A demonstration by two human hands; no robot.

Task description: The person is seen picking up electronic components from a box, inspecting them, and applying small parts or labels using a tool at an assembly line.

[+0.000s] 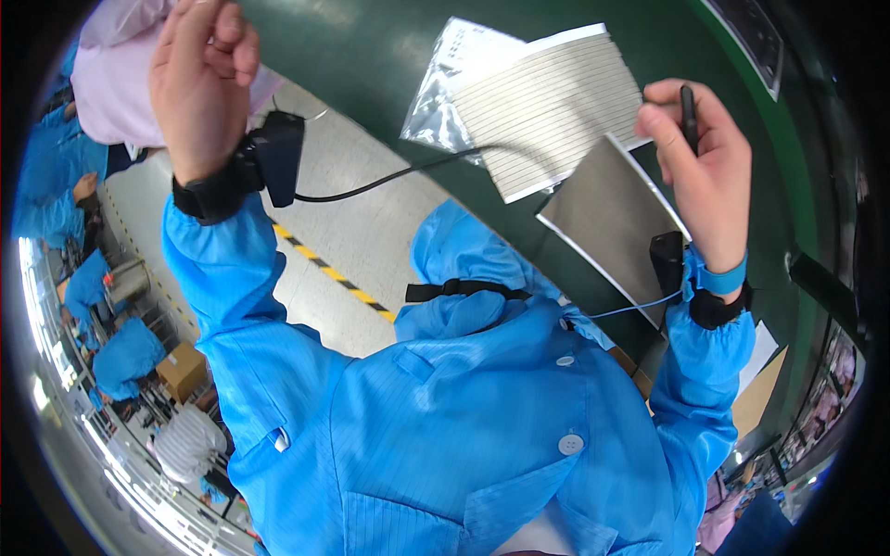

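Note:
My left hand [201,88] is raised at the upper left, away from the table. Its fingers are bent in and close together, partly cut off by the upper edge; anything inside them is hidden. On the right, my right hand [706,167] grips a slim black pen-like tool [689,119] over the green table [357,56]. Below and beside this hand lies a grey-brown sheet with a white border [616,208]. Farther left, a cream sheet of narrow parallel strips [552,107] overlaps a clear plastic bag [454,79].
Dark devices [281,157] sit at my wrists; a black cable [394,176] runs from the left one. A blue cord [640,306] leads from my right wristband. Someone in pink [116,88] is close by my left hand. Yellow-black tape [334,273] marks the floor.

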